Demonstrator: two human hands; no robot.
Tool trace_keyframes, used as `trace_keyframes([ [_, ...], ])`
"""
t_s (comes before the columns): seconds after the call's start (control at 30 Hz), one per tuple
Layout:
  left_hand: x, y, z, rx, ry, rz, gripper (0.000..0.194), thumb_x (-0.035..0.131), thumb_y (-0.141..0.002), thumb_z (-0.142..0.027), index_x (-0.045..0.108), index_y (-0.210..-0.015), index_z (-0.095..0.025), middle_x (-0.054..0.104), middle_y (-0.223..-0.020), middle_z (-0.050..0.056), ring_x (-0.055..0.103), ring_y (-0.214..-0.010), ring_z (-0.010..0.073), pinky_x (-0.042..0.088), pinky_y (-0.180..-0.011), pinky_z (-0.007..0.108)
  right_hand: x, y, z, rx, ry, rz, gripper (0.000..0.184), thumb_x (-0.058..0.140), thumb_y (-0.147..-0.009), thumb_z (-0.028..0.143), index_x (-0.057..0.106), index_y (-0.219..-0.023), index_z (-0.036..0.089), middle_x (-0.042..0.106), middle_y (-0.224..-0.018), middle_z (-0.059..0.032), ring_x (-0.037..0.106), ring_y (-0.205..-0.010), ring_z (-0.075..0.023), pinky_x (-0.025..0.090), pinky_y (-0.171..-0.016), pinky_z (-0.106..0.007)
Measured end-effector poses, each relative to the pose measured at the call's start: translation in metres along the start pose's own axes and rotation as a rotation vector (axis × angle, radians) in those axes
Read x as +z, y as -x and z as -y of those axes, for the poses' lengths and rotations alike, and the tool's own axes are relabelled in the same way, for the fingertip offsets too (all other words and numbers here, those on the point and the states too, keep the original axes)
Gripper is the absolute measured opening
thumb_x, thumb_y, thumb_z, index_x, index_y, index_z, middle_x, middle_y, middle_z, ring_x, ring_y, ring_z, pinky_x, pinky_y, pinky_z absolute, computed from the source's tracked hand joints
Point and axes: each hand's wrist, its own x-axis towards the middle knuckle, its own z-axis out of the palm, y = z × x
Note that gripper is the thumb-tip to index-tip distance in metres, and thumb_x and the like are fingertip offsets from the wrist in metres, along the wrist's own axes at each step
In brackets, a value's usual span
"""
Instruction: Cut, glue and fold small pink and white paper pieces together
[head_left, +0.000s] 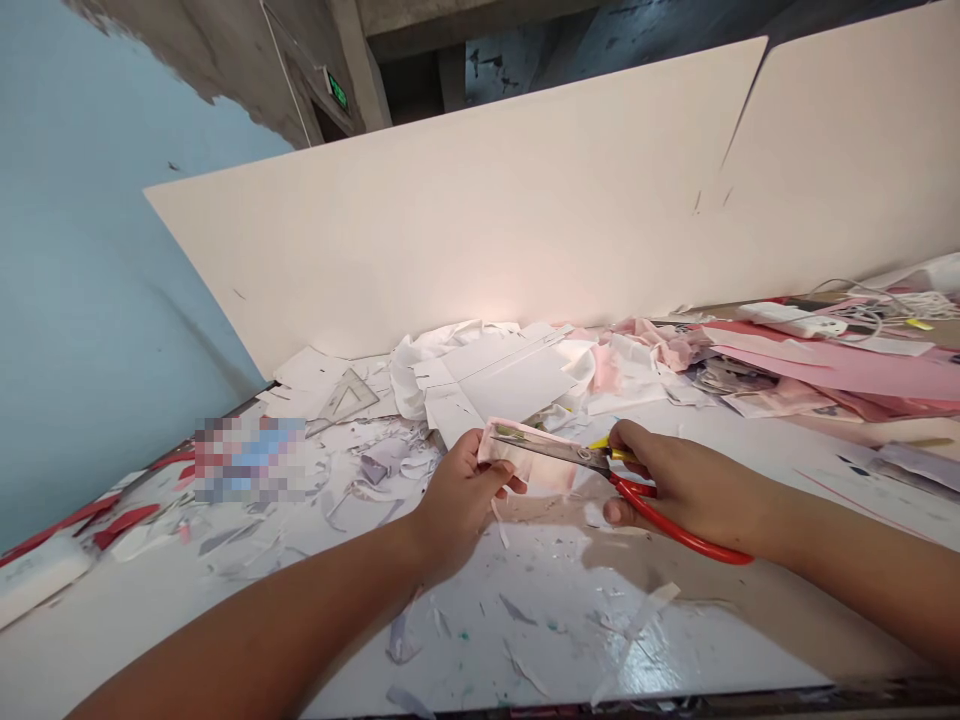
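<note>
My left hand [457,505] pinches a folded piece of pale pink paper [529,457] between thumb and fingers, above the white tabletop [480,620]. My right hand [690,490] grips a pair of scissors [577,455] with red loop handles and a yellow part at the pivot. The steel blades point left and reach the paper's upper edge. The lower blade is hidden behind the paper, so I cannot tell how far the paper lies between them. Paper scraps are strewn on the tabletop beneath both hands.
A tall cream board [465,220] stands along the table's far side. Crumpled white paper [487,375], a clear set square [345,397], pink sheets [840,362] and a white power strip [791,320] with cables lie beyond my hands. A pixelated patch [247,460] covers something on the left.
</note>
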Motion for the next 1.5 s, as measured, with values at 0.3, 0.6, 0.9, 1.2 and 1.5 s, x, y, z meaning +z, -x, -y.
trace_keyframes([
  [0.3, 0.0012, 0.0014, 0.0029, 0.039, -0.061, 0.030, 0.020, 0.052, -0.075, -0.026, 0.053, -0.093, -0.017, 0.060, -0.066, 0.000, 0.060, -0.067, 0.0141, 0.041, -0.065, 0.027, 0.0019, -0.0055, 0.0060, 0.023, 0.075, -0.022, 0.039, 0.048, -0.070, 0.058, 0.043, -0.083, 0.021, 0.057, -0.066, -0.0022, 0.053, -0.057, -0.0194, 0.033, -0.047, -0.025],
  [0.6, 0.0004, 0.0016, 0.0051, 0.042, -0.082, 0.023, 0.019, 0.053, -0.075, -0.029, 0.052, -0.092, -0.018, 0.061, -0.066, 0.000, 0.059, -0.067, 0.0147, 0.041, -0.064, 0.027, 0.0007, -0.0059, 0.0083, -0.013, 0.274, -0.073, 0.039, 0.040, -0.076, 0.059, 0.049, -0.070, 0.022, 0.061, -0.061, -0.0042, 0.057, -0.054, -0.0216, 0.027, -0.045, -0.026],
  [0.9, 0.0000, 0.0017, 0.0058, 0.056, -0.071, 0.056, 0.019, 0.052, -0.075, -0.028, 0.052, -0.092, -0.017, 0.060, -0.068, 0.000, 0.060, -0.067, 0.0144, 0.040, -0.066, 0.027, 0.0008, -0.0070, 0.0063, -0.048, 0.394, -0.043, 0.041, 0.033, -0.082, 0.055, 0.052, -0.077, 0.020, 0.065, -0.064, -0.0078, 0.060, -0.057, -0.0247, 0.028, -0.047, -0.028],
  [1.2, 0.0002, 0.0021, 0.0035, 0.040, -0.023, 0.066, 0.017, 0.053, -0.075, -0.027, 0.052, -0.088, -0.017, 0.061, -0.064, 0.000, 0.058, -0.065, 0.0136, 0.040, -0.064, 0.025, 0.0030, -0.0087, 0.0036, -0.038, 0.321, -0.017, 0.029, 0.038, -0.083, 0.043, 0.052, -0.074, 0.019, 0.065, -0.063, -0.0075, 0.061, -0.057, -0.0236, 0.031, -0.047, -0.027],
  [1.5, -0.0004, 0.0007, 0.0018, 0.014, -0.030, 0.015, 0.022, 0.054, -0.074, -0.028, 0.052, -0.092, -0.016, 0.062, -0.062, 0.001, 0.058, -0.064, 0.0143, 0.040, -0.064, 0.026, 0.0070, -0.0079, 0.0021, -0.087, 0.210, -0.085, 0.040, 0.045, -0.074, 0.058, 0.052, -0.076, 0.019, 0.061, -0.071, -0.0067, 0.057, -0.060, -0.0215, 0.036, -0.049, -0.027],
])
